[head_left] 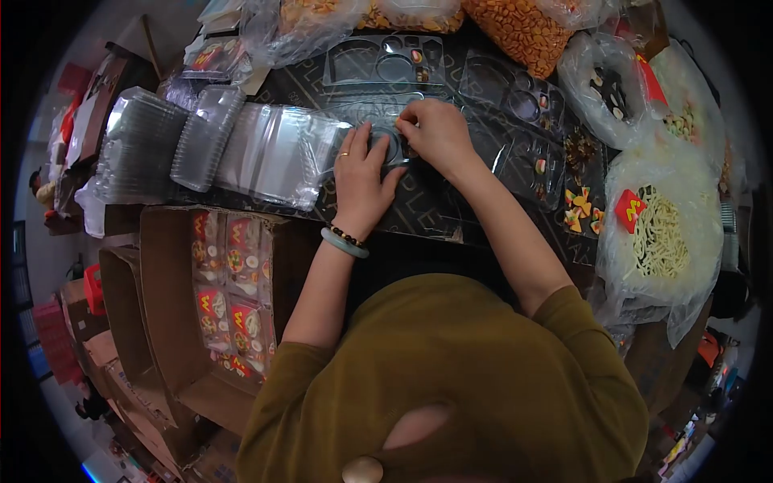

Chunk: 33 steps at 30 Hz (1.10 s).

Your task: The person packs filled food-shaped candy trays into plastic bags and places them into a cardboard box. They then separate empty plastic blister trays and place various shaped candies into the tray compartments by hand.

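My left hand (364, 173) lies with its fingers stretched over a clear moulded plastic tray (386, 146), near a round hollow in it. The fingers of my right hand (437, 137) are pinched together at the tray's right side; whatever is in them is hidden. Beyond my hands sits another clear tray (354, 68) with small coloured pieces in its right-hand hollows. More such trays, one at the upper right (503, 88) and one nearer me (523, 165), hold a few small pieces. Left of my left hand is a pile of flat clear plastic bags (278, 153).
Stacked clear plastic shells (137, 149) stand at the left. An open carton (169, 322) below holds printed packs (241, 249). Bags of orange pieces (515, 32) and pale noodle-like strands (660, 241) lie beyond and right. Small yellow-orange pieces (577, 208) lie on the black table cover.
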### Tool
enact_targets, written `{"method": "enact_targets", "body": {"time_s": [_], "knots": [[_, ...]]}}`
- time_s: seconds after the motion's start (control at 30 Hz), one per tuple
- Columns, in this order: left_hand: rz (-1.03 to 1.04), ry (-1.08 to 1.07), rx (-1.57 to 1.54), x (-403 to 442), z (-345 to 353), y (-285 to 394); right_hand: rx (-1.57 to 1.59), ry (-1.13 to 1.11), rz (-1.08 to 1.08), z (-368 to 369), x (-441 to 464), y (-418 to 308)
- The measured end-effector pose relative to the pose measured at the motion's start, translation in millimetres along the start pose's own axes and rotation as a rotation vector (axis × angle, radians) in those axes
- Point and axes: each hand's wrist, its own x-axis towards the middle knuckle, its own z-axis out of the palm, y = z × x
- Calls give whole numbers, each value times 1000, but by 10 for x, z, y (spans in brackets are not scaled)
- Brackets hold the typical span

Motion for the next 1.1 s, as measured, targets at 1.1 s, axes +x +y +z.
{"method": "enact_targets", "body": {"time_s": [1.1], "knots": [[36, -34, -125, 538, -134, 236, -496, -58, 64, -1880, 3195, 1540]]}}
